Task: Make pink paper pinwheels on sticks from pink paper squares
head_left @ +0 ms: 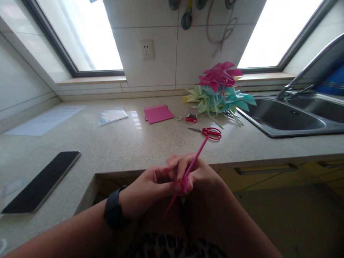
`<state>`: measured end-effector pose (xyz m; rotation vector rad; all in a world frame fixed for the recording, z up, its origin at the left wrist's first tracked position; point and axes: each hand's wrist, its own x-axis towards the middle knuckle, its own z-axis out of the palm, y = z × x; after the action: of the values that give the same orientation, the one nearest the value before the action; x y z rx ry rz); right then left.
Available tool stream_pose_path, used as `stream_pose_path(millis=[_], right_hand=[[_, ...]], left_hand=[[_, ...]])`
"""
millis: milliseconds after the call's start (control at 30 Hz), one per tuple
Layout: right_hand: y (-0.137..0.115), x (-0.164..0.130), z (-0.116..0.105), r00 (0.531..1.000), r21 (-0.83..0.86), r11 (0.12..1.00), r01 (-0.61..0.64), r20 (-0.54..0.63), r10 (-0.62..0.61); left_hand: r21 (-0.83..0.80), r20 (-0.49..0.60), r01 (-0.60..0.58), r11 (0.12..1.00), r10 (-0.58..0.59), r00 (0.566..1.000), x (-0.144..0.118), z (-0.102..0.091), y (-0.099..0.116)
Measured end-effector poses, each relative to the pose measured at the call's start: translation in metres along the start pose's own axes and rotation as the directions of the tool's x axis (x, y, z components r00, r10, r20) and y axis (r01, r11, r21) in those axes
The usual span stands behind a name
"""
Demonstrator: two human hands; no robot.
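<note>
Together, the left hand [156,184] and right hand [202,173] hold a thin pink stick [196,156], the grip of each closed on it, fingertips and thumbs meeting around its middle. It slants, upper end toward the bench [113,143], lower end down over the lap, and is near the front edge. Between the thumbs the pink widens, though the fingers hide its exact shape. Beyond the upper end, red-handled scissors [217,137] lie on the bench, blades to the left. Behind them sits a small red box [191,118], with pink paper [159,114] to its left. Farther back, pink, yellow, green and blue pinwheels [219,77] are heaped beside the sink [290,116]. A watch [114,209] circles the left wrist; a dark tablet [44,181] lies at far left.
</note>
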<state>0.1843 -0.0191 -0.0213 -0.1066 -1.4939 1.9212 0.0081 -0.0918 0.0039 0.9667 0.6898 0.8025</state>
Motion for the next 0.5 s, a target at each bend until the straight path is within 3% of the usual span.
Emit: stream_pose_path(millis=[100,233,300,500], right_hand=[[-0.003,-0.006,0.004,0.984,-0.032,0.999,-0.030,-0.176,0.024],[-0.007,-0.013,0.018,0.892,-0.131,0.989,-0.063,-0.452,-0.003],[-0.008,-0.014,0.026,0.867,-0.147,0.983,-0.112,-0.498,0.024],[-0.016,-0.012,0.036,0.858,-0.247,0.944,-0.219,-0.509,0.066]], left_hand=[[0.046,-0.109,-0.038,0.998,0.043,0.993,0.001,-0.003,-0.001],[0.148,-0.259,-0.072,0.986,0.109,0.960,0.004,-0.006,-0.004],[0.176,-0.285,-0.069,0.982,0.118,0.951,0.004,-0.006,-0.005],[0.250,-0.306,-0.066,0.966,0.143,0.941,0.003,-0.006,-0.006]])
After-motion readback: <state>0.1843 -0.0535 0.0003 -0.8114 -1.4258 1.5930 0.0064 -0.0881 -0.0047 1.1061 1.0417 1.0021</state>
